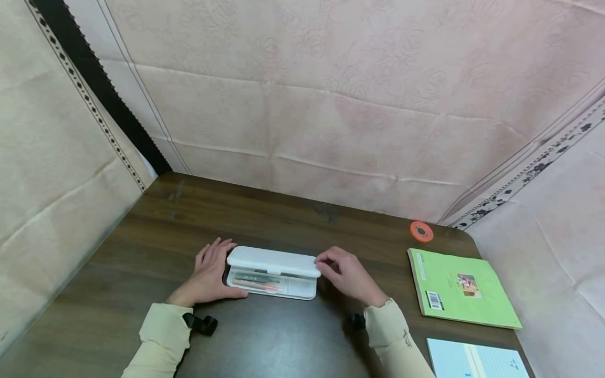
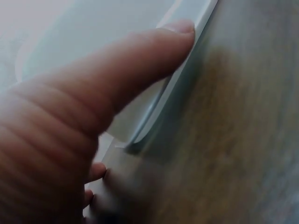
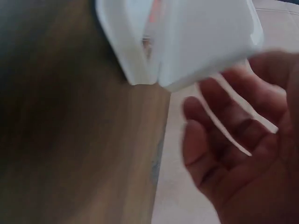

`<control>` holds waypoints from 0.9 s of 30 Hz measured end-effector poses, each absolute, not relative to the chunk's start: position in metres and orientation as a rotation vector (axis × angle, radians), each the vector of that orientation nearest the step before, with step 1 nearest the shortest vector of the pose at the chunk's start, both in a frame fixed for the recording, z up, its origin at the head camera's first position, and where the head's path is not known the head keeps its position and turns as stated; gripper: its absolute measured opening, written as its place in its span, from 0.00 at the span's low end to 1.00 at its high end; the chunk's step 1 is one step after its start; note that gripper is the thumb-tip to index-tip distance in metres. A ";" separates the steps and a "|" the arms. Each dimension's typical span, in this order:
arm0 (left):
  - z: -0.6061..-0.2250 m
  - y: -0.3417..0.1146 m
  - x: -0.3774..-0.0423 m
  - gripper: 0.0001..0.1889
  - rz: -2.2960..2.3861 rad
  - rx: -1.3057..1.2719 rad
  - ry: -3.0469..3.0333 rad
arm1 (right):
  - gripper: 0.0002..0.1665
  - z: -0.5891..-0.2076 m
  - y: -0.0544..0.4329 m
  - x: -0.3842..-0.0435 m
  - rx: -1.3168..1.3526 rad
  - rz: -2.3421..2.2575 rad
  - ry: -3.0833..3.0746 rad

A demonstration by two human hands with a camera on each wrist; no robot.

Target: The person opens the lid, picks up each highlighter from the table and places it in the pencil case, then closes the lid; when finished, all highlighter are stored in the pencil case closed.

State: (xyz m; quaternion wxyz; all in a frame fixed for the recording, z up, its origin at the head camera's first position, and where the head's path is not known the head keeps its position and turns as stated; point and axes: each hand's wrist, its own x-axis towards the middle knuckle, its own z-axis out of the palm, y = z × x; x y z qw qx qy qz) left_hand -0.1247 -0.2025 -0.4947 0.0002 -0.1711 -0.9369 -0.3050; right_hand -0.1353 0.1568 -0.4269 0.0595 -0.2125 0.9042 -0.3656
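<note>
A white pencil case [image 1: 293,287] sits on the table, its lid [image 1: 274,258] partly raised. Pencils [image 1: 255,284] show inside through the gap at the front. My left hand [image 1: 210,278] lies round the case's left end, its fingers extended toward the back corner. The left thumb [image 2: 140,60] rests straight along the front edge in the left wrist view. At the right end, my right hand [image 1: 347,273] pinches the lid's corner with thumb and index finger. In the right wrist view its other fingers [image 3: 201,140] are loosely bent beside the lid.
A green book [image 1: 458,289] lies on the right of the dark wooden table [image 1: 264,341], with a light blue notebook [image 1: 477,362] in front of it. An orange-red ring-shaped roll [image 1: 421,231] is near the back right corner. Pale patterned cloth [image 1: 307,115] hangs around the table.
</note>
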 end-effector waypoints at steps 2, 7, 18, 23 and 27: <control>-0.494 -0.204 -0.124 0.61 -0.996 -0.548 -2.927 | 0.11 -0.432 0.157 -0.132 -0.665 -1.071 2.714; -0.491 -0.209 -0.122 0.48 -1.113 -0.557 -2.895 | 0.26 -0.445 0.155 -0.127 -0.652 -0.935 2.715; -0.489 -0.208 -0.124 0.43 -1.106 -0.552 -2.932 | 0.34 -0.449 0.153 -0.126 -0.640 -0.777 2.745; -0.489 -0.208 -0.125 0.44 -1.108 -0.554 -2.931 | 0.34 -0.448 0.151 -0.126 -0.682 -0.735 2.771; -0.490 -0.209 -0.124 0.45 -1.100 -0.559 -2.935 | 0.33 -0.448 0.149 -0.125 -0.706 -0.699 2.791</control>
